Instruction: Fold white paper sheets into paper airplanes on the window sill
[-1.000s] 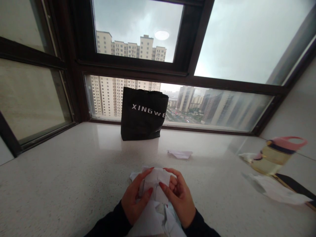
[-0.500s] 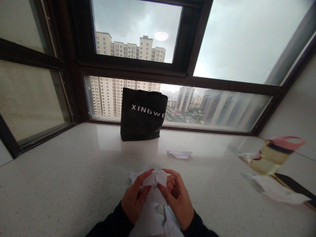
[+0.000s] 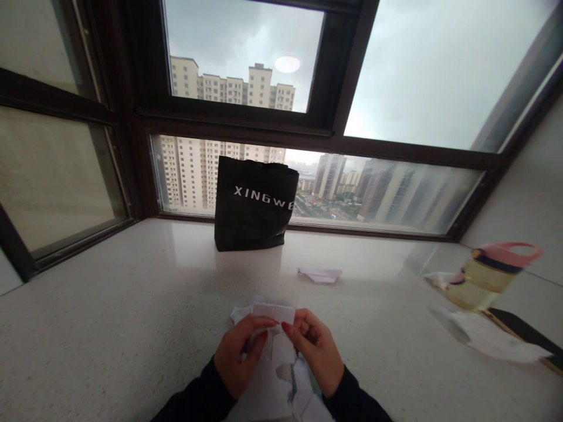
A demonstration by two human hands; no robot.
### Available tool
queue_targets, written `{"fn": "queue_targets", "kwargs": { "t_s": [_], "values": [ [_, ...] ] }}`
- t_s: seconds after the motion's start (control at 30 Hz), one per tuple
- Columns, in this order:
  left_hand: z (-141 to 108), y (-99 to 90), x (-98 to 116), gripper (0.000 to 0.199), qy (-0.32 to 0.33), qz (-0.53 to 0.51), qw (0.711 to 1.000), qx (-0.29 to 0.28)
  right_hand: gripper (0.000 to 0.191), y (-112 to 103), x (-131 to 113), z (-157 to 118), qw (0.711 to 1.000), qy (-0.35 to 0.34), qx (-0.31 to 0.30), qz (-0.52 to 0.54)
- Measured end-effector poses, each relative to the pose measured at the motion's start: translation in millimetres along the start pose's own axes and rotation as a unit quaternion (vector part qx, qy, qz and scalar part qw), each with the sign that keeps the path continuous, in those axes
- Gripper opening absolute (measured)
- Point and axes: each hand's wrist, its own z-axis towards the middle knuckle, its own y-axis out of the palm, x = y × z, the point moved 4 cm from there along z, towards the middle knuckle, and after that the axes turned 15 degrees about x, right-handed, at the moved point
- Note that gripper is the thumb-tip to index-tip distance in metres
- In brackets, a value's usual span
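Observation:
A folded piece of white paper [image 3: 281,347] is between my two hands, close to the front of the white speckled counter. My left hand [image 3: 240,354] grips its left side, index finger laid across the fold and thumb below. On the right edge, my right hand [image 3: 319,349] pinches the paper between thumb and curled fingers. The two sets of red-nailed fingertips nearly meet at the middle crease. More white paper sheets [image 3: 264,390] lie beneath and in front of my hands, partly covered by them. Farther back rests a small folded paper shape [image 3: 320,275].
A black bag [image 3: 255,223] with white lettering stands by the window. At the right are a bottle with a pink lid [image 3: 488,278], a white crumpled wrapper [image 3: 497,340] and a dark flat object [image 3: 525,331]. The counter [image 3: 109,328] extends to the window frame.
My fingers have slid from the paper's top edge down to its middle crease. The upper part of the folded paper now lies uncovered above them.

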Motion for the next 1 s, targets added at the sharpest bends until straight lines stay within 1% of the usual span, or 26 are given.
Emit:
{"fn": "queue_targets", "kwargs": {
  "t_s": [0.1, 0.3, 0.47, 0.63, 0.7, 0.77, 0.83, 0.9, 1.0],
  "values": [
    [0, 0.0, 0, 0.019, -0.019, 0.014, 1.0, 0.0, 0.024, 1, -2, -1, 1.0, 0.011, -0.003, 0.015],
    [3, 0.6, -5, 0.019, 0.001, 0.005, 1.0, -0.017, 0.024, 2, -3, -2, 1.0, 0.012, -0.005, 0.009],
    [5, 0.4, -8, 0.015, -0.026, -0.009, 0.999, -0.016, 0.026, 3, -2, -3, 1.0, 0.016, -0.009, 0.007],
    [7, 0.3, -8, 0.013, -0.04, -0.028, 0.998, -0.029, 0.023, 4, 0, -3, 1.0, 0.008, -0.021, 0.005],
    [9, -3.5, -13, 0.013, -0.069, -0.035, 0.997, -0.001, 0.024, 1, -1, -2, 1.0, -0.019, -0.008, -0.004],
    [13, -11.0, -20, 0.015, -0.109, -0.034, 0.992, 0.061, 0.026, -4, -2, 1, 0.997, -0.056, 0.022, -0.04],
    [16, -19.7, -28, 0.019, -0.147, -0.03, 0.98, 0.128, 0.026, -10, -1, 5, 0.989, -0.092, 0.044, -0.11],
    [19, -27.0, -35, 0.025, -0.177, -0.03, 0.967, 0.18, 0.023, -15, 0, 9, 0.974, -0.126, 0.046, -0.184],
    [22, -32.4, -44, 0.03, -0.198, -0.032, 0.956, 0.213, 0.02, -18, 2, 12, 0.952, -0.171, 0.032, -0.253]
  ]
}}
